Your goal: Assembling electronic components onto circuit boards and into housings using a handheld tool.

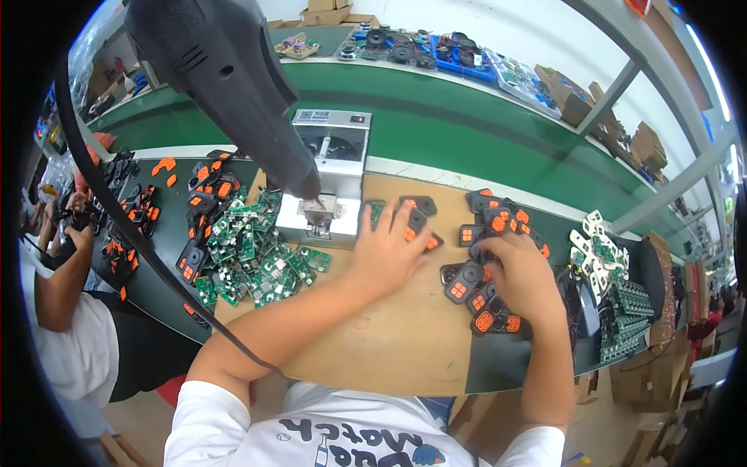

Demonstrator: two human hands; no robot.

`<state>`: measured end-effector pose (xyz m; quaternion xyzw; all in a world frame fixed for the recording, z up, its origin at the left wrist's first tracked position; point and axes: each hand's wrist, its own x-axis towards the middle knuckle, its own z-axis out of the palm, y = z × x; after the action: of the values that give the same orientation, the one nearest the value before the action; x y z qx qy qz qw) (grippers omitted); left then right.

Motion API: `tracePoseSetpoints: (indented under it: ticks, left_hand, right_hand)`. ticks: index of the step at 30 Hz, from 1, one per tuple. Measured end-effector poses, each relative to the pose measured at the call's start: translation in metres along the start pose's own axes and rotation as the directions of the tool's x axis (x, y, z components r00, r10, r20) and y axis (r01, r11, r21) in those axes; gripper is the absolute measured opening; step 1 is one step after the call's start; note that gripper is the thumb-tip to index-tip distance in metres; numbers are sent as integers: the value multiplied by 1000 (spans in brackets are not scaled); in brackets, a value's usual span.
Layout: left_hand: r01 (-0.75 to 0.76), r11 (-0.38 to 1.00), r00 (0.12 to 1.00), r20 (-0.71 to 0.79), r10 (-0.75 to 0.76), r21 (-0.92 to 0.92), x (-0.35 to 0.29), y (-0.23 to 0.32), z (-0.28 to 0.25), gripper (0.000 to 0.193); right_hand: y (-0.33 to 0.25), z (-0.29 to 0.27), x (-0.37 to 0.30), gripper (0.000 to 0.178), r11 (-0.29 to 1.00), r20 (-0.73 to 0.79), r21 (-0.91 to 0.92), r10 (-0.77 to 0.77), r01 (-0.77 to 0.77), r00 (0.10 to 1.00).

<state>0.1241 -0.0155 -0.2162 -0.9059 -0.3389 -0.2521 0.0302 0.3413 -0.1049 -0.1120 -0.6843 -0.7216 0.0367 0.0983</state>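
My left hand (389,253) lies with fingers spread over a small green circuit board (374,210) and a few black remote-control casings with orange buttons (418,223), just right of a silver bench machine (327,163). My right hand (525,272) curls down into a pile of similar black and orange casings (464,280). Its fingers close round a black casing (477,253), mostly hidden under them. Above the machine hangs a dark grey tool (233,93), its nozzle pointing down at a small metal block (319,208).
A heap of green circuit boards (268,265) lies left of the brown work sheet (373,335). More casings (204,202) are behind it. White parts (595,253) and stacked board panels (625,319) lie right. A black cable (148,249) crosses at left, near another person's arm (62,288).
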Motion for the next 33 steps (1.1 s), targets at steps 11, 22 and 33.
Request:
tracePoseSetpoints:
  ticks: [11,22,33]
  left_hand:
    - [18,991,1000,10,-16,-134,-3,5,-38,53]
    - [407,808,894,369,-256,-425,-75,-206,-207,20]
    - [380,913,832,376,-408,151,-57,-431,-47,47]
  right_hand:
    - [14,33,63,32,978,153,-158,-113,137,982]
    - [-14,17,30,15,985,-134,138,-82,101,988]
    - [-88,86,-14,26,819,-65,549,-156,166,986]
